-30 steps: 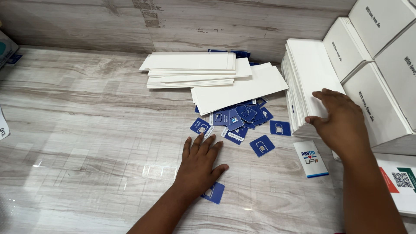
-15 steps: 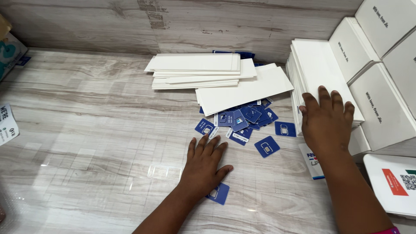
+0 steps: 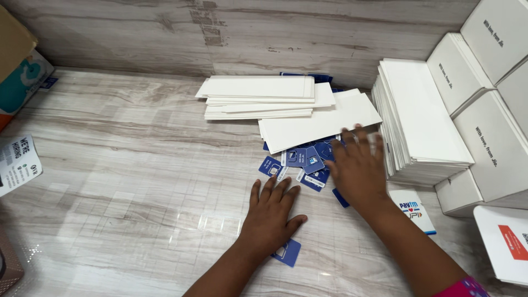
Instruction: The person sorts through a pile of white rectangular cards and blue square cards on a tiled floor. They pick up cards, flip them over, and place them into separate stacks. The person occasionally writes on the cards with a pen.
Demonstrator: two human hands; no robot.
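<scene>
My left hand (image 3: pixel 270 215) lies flat on the wood-grain surface, fingers spread, its heel resting on a small blue card (image 3: pixel 288 253). My right hand (image 3: pixel 356 168) is spread palm down over a pile of small blue cards (image 3: pixel 301 159), covering the pile's right part; it looks blurred. Just beyond the pile lies a loose stack of long white envelopes (image 3: pixel 319 125), and behind that a neater stack of white envelopes (image 3: pixel 258 93). A small white card with a blue stripe (image 3: pixel 413 210) lies right of my right wrist.
A tall leaning stack of white envelopes (image 3: pixel 421 118) and several white boxes (image 3: pixel 495 143) fill the right side. A white card with a red patch (image 3: pixel 509 245) sits at the lower right. A printed leaflet (image 3: pixel 16 162) and a cardboard box (image 3: pixel 19 71) are at the left. A wall runs along the back.
My right hand has moved left, from the tall envelope stack onto the blue card pile. My left hand stays flat in place. The view has shifted slightly.
</scene>
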